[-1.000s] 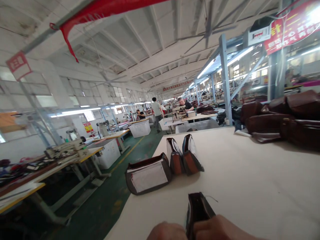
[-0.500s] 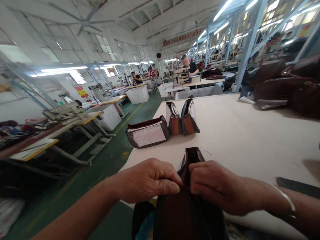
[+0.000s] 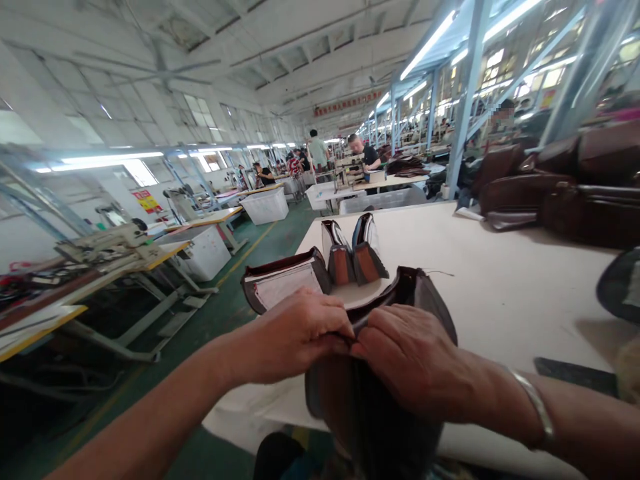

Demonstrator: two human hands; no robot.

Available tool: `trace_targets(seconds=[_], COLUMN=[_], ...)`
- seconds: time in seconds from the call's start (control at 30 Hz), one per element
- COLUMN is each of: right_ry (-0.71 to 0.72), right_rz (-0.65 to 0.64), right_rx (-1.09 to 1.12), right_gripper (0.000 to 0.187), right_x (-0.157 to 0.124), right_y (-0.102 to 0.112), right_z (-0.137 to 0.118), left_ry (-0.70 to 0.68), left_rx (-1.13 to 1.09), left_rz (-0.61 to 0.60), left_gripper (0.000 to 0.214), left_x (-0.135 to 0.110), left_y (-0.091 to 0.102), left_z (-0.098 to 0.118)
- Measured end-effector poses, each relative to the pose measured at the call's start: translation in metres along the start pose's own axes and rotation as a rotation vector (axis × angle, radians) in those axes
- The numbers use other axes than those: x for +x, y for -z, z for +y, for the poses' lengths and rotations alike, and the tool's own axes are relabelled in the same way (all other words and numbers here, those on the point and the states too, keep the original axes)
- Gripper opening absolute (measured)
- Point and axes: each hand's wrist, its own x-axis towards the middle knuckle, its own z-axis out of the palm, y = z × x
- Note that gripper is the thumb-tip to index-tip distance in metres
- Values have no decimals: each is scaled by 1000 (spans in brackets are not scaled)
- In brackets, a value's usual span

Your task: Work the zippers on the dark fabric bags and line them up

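Observation:
A dark brown leather bag piece (image 3: 377, 407) stands at the near edge of the table, its open top facing up. My left hand (image 3: 300, 337) pinches the rim of this bag piece from the left. Right beside it, my right hand (image 3: 407, 353) is closed over the same rim, the two hands nearly touching. A loose thread trails from the far end of the piece. Beyond my hands stand a bag piece with a white panel (image 3: 280, 280) and two narrower pieces with brown end strips (image 3: 341, 265) (image 3: 367, 261). My fingertips are partly hidden.
The pale tabletop (image 3: 480, 280) spreads to the right, with a flat dark strip (image 3: 575, 375) on it. Finished-looking brown bags (image 3: 530, 193) are heaped at the back right. Sewing machines (image 3: 110, 243) line the left aisle. A person (image 3: 367, 157) works at a machine farther off.
The bag piece has turned and tilted, showing more of its far side on the right. My hands have moved closer together on the rim. The view has shifted slightly right.

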Motion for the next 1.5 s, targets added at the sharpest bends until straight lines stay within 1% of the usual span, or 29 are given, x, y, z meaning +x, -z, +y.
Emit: trace_targets(seconds=[0.07,0.1,0.13,0.2,0.27,0.33,0.37,0.4,0.47,0.53,0.63,0.7,0.77,0.83,0.9,1.0,1.1,1.13,1.2,1.3,1.4,1.5], right_ry=[-80,-107,-120,-117,-145,-199,-230,-265,-328,-379,-431,-452,-436,-398,-339,-282,-315,-318,-300,-323,-366,-410], right_rz=[-74,-137,-209,-335,-415,-478,-495,-500,-474,-426,-369,-356,-381,-423,-458,-460,-464,-469,-449,-380,-363,-343], right_rx=[73,124,168,189,136,113,136,189,332,425,442,466,512,560,607,656,733,783,911,1082,1203,1321], right_gripper=[20,15,16,29,31,28,26,26,26,26,21,29,39,45,47,41,60,62,53,38,35,30], right_x=[5,6,6,2,-6,-16,-21,-26,-34,-42,-51,-56,-60,-62,-64,-62,-56,-54,-49,-44,-42,-37], right_y=[-12,-16,-19,-19,-14,-9,-6,-5,-5,-6,-7,-3,2,8,12,14,9,6,-1,-12,-17,-16], right_z=[-4,-6,-6,-1,13,34,45,55,71,79,85,89,94,100,103,99,89,84,76,65,57,52], left_ry=[-22,-7,42,141,227,251,236,209,168,164,186,205,223,227,207,168,123,112,116,169,212,201], left_rx=[152,220,269,307,308,273,243,211,155,117,87,70,43,-2,-65,-150,-216,-250,-345,-505,-606,-659], left_rz=[-27,-36,-26,53,151,211,218,213,192,170,155,157,159,147,124,89,50,37,9,-54,-112,-110], left_gripper=[15,20,24,27,32,32,28,28,40,41,39,37,27,17,9,7,9,8,1,7,14,21], left_x=[-1,-3,-5,-10,-10,-1,7,17,41,66,95,105,108,103,92,68,45,40,31,23,18,17], left_y=[-5,-10,-16,-31,-49,-68,-78,-88,-107,-124,-148,-162,-170,-169,-158,-125,-90,-80,-65,-58,-60,-59], left_z=[-26,-40,-53,-71,-76,-68,-60,-52,-35,-20,-1,10,15,12,3,-12,-16,-15,-12,-8,-7,-7])
